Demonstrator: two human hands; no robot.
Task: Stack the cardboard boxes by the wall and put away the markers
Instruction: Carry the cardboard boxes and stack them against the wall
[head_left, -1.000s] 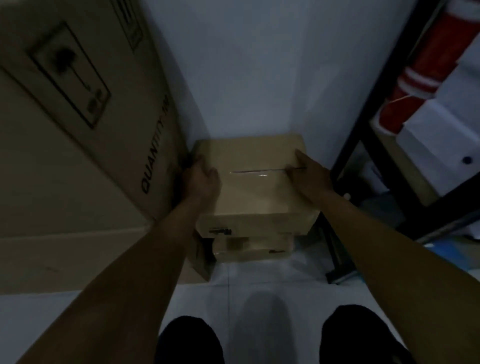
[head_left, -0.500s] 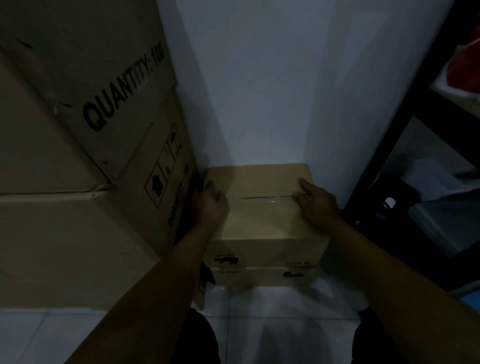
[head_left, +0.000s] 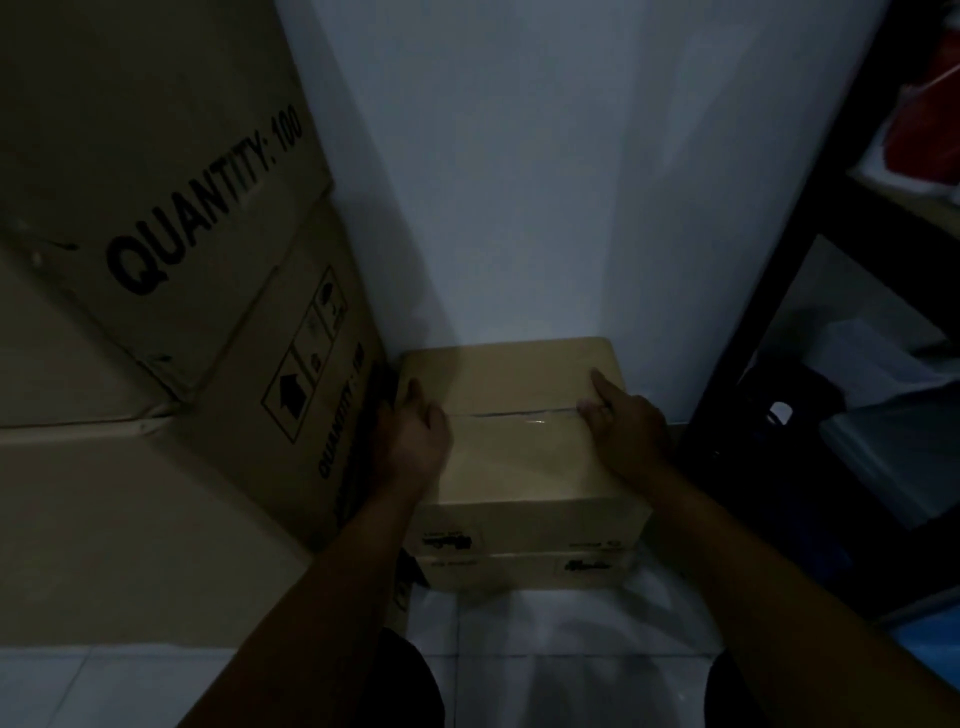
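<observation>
A small cardboard box with a taped seam sits on top of a second small box, both on the floor against the white wall. My left hand holds the top box at its left edge, thumb on the lid and fingers hidden down the narrow gap beside it. My right hand rests on the lid's right side, index finger stretched forward along the top. No markers are in view.
Two large cardboard boxes printed "QUANTITY: 100" are stacked at the left, the upper over the lower, tight against the small stack. A black metal shelf rack stands close on the right. White floor tiles lie in front.
The view has risen and drawn closer, showing more of the wall and the big boxes. Both hands stay on the top box; my right hand has shifted from its side onto the lid.
</observation>
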